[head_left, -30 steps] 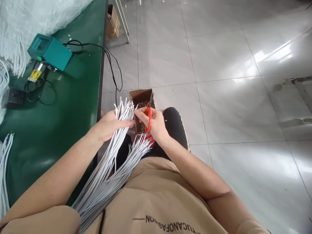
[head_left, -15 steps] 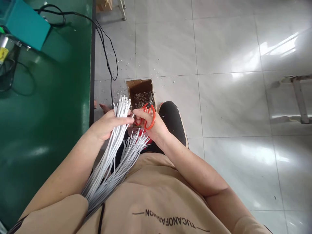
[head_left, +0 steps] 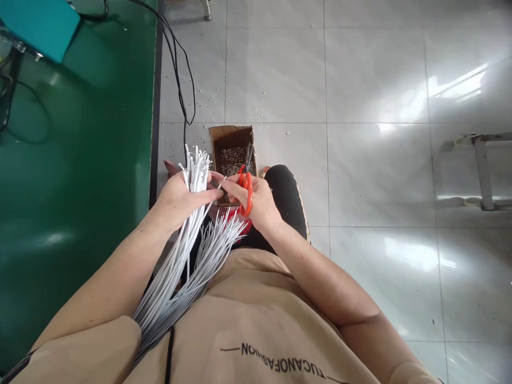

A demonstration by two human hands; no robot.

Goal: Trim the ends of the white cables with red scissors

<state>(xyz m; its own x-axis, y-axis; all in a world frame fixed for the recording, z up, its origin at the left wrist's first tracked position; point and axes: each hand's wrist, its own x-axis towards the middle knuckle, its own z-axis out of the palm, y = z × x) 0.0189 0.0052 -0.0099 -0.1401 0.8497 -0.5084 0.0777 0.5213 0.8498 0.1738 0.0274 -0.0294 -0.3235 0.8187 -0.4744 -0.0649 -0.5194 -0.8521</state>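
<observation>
My left hand (head_left: 182, 194) is wrapped round a thick bundle of white wires (head_left: 197, 178), their cut ends standing up above the fingers. Its thumb points right, toward one wire that stands apart from the bundle. My right hand (head_left: 258, 200) holds scissors (head_left: 247, 194) with red handles looped over the fingers and blades pointing away from me. Thumb and fingertips of that hand pinch close to the tip of the single wire, beside the left thumb. A second bunch of white wire ends (head_left: 224, 229) rests across my lap.
Below the hands, a cardboard box (head_left: 231, 130) on the tiled floor holds many small cut bits. More bits lie scattered around it. To the left is a green table (head_left: 92, 160) with a teal machine (head_left: 44, 26); black cables (head_left: 178, 80) hang off its edge. A metal frame leg (head_left: 484, 170) stands at right.
The scissors have turned in my right hand, so the handles show narrower. Both hands stay close together at the single wire, and the view has shifted slightly.
</observation>
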